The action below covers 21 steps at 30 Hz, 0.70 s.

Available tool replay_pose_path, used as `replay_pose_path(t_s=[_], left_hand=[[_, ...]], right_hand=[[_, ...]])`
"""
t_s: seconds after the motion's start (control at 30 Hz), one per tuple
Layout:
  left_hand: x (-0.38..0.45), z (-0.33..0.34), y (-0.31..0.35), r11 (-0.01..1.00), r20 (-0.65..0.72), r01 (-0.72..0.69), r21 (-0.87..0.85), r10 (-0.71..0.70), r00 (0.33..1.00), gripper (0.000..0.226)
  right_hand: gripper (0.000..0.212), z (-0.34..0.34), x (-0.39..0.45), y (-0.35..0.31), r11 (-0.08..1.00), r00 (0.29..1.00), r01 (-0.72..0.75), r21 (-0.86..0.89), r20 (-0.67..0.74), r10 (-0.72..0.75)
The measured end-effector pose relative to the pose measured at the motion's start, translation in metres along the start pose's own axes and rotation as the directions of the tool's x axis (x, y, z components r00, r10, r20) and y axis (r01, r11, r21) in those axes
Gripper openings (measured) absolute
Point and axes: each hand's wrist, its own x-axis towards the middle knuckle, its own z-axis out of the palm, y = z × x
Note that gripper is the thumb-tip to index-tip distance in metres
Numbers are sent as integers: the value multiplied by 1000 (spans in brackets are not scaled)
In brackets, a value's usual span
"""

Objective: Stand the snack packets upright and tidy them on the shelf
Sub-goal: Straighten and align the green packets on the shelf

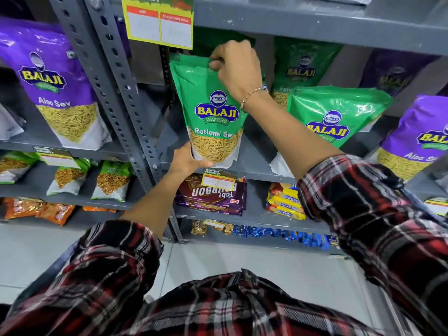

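- The green snack packet stands near the left end of the grey shelf, just right of the upright post, its base at the front lip.
- The right hand pinches the packet's top seam between fingers and thumb; the left hand cups the bottom left corner, fingers curled under the base. Both hands are closed on this one packet.
- It is a soft foil pouch: the upper half looks puffed with air and creases where it is pinched, while the snack sits low behind the clear window. I judge it light, bottom-heavy and somewhat slippery on its glossy skin.
- The contents are brittle, so squeezing the middle risks crushing them; the flat top seam and the gusseted base are the safest places to hold.
- To the right, a second green packet leans well off upright, with another green one standing behind it in the far row; a purple packet tilts at the right edge.
- A purple packet stands on the neighbouring shelf at left.
- The leaning ones look still to be straightened.
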Motion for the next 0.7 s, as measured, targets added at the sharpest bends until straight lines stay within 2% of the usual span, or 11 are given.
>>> replay_pose_path(t_s=[0.1,0.2,0.23,0.3,0.33,0.4,0.47,0.53,0.6,0.63,0.7], left_hand=[[0,3,-4,1000,13,3,-8,-2,1000,81],[-4,9,-7,992,7,26,-121,-26,1000,95],[-6,11,-7,982,-14,29,-189,-33,999,103],[-12,14,-10,954,-109,48,-296,-84,991,109],[-18,17,-11,949,-189,50,-310,-113,975,101],[-39,32,-9,961,-365,19,-274,-122,923,71],[-62,61,3,973,-416,-32,-229,-68,907,36],[-75,96,27,982,-291,-73,-171,21,957,18],[-71,129,55,975,-137,-133,-181,108,985,20],[-65,143,69,966,-80,-154,-206,140,987,31],[-51,163,94,953,58,-156,-260,176,983,73]], right_hand=[[21,-6,3,6,1000,997,-14,27,70,12],[51,-18,-4,17,998,989,62,-10,133,-60],[57,-24,-11,24,995,989,94,-46,119,-88],[53,-35,-29,43,986,988,147,-77,54,-143],[46,-41,-39,56,985,987,160,-69,15,-159],[35,-58,-56,87,987,987,150,-65,-39,-153],[32,-77,-64,119,990,993,115,-77,-29,-118],[32,-95,-65,145,994,998,65,-84,19,-63],[35,-109,-63,164,996,996,32,-78,87,-25],[37,-114,-63,170,997,992,23,-74,125,-14],[40,-121,-64,179,997,983,12,-77,182,2]])
